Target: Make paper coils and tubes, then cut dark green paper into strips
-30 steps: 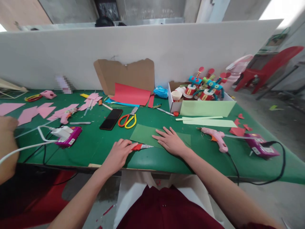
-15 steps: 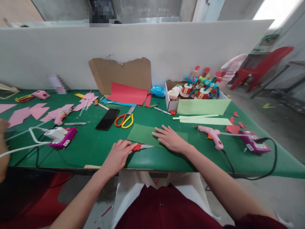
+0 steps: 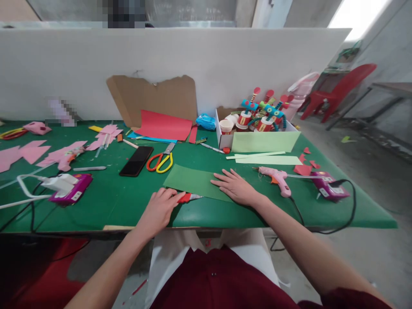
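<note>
A green paper sheet (image 3: 193, 179) lies on the green tabletop in front of me. My right hand (image 3: 236, 187) rests flat on its right part, fingers spread and pointing left, covering that end. At the sheet's near edge, my left hand (image 3: 164, 205) has its fingers closed around the red handle of a utility knife (image 3: 185, 198). The knife lies low against the table with its grey tip pointing right, beside the paper. Beyond the sheet's left end lie open-bladed scissors (image 3: 161, 161) with orange and yellow handles.
A black phone (image 3: 136, 161) lies left of the scissors. On the right are a pink glue gun (image 3: 277, 178) and a purple power strip (image 3: 330, 186) with a cable. Behind stand a box (image 3: 265, 142) of cup figures and red paper (image 3: 165, 125). Another power strip (image 3: 72, 191) sits left.
The view has shifted a little. My right hand has slid rightward over the green paper, and my left hand with the knife has moved slightly right along its near edge.
</note>
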Motion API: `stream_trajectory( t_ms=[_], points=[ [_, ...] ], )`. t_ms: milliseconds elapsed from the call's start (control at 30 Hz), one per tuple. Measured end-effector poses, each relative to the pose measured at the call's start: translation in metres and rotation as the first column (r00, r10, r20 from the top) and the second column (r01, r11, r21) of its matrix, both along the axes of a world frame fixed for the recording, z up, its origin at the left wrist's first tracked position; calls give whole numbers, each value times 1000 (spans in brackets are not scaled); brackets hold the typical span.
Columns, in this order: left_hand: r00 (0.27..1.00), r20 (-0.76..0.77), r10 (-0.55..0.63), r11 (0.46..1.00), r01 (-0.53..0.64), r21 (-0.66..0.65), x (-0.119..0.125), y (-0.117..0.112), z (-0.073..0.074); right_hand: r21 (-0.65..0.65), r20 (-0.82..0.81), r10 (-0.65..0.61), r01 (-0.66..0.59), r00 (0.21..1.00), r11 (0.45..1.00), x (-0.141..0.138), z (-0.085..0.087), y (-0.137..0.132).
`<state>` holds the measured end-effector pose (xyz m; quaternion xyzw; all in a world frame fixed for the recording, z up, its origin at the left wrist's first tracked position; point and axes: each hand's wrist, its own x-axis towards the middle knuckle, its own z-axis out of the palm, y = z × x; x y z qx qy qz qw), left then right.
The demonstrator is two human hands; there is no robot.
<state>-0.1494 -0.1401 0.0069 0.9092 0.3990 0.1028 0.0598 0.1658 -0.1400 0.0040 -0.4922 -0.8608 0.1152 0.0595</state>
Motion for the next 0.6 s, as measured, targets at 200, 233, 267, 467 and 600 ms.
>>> stream_trajectory(
  t_ms=[200, 233, 267, 467, 600],
  points=[
    [1000, -6, 9, 1000, -9, 13, 5, -3, 1, 28, 5, 7, -7, 1000, 1000, 1, -3, 0],
    [1000, -12, 10, 1000, -10, 8, 7, -4, 1, 29, 9, 7, -8, 1000, 1000, 1, -3, 0],
    [1000, -16, 10, 1000, -10, 1, 9, -4, 1, 30, 10, 8, -8, 1000, 1000, 1, -3, 0],
    [1000, -1, -13, 1000, 13, -9, 10, -6, -1, 53, -3, 8, -8, 1000, 999, 1, -6, 1],
    [1000, -20, -2, 1000, 2, 6, 19, -6, 0, 51, 9, 6, -7, 1000, 999, 1, -6, 1]
  ],
)
